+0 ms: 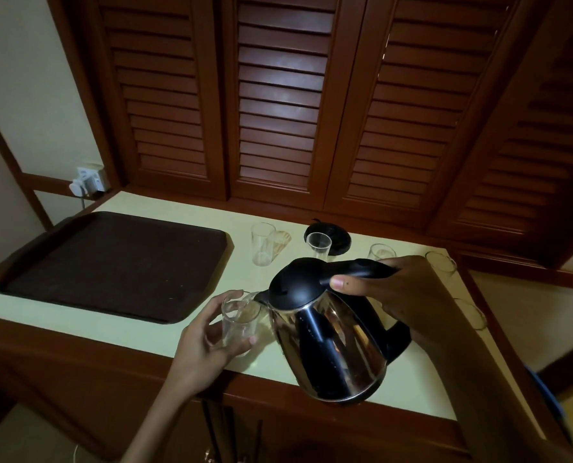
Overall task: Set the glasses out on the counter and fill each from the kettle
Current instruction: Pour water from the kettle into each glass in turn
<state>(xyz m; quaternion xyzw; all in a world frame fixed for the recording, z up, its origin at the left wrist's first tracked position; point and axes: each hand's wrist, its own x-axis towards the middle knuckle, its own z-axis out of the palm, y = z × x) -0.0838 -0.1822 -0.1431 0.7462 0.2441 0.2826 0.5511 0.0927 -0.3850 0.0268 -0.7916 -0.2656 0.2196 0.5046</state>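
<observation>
My right hand (398, 289) grips the black handle of a steel kettle (331, 342), which is lifted and tilted left, its spout at the rim of a clear glass (240, 320). My left hand (208, 342) is wrapped around that glass near the front edge of the pale counter (138, 332). Farther back stand a tall glass (262, 243) and another glass (318, 244). A third glass (381, 252) shows behind the kettle handle. Two more glasses (440, 262) (472, 314) are partly hidden by my right arm.
A dark brown tray (111, 265) lies on the counter's left half. The kettle's black base (336, 237) sits at the back, behind a glass. A wall socket with a plug (87, 182) is at the far left corner. Louvred wooden doors (278, 105) back the counter.
</observation>
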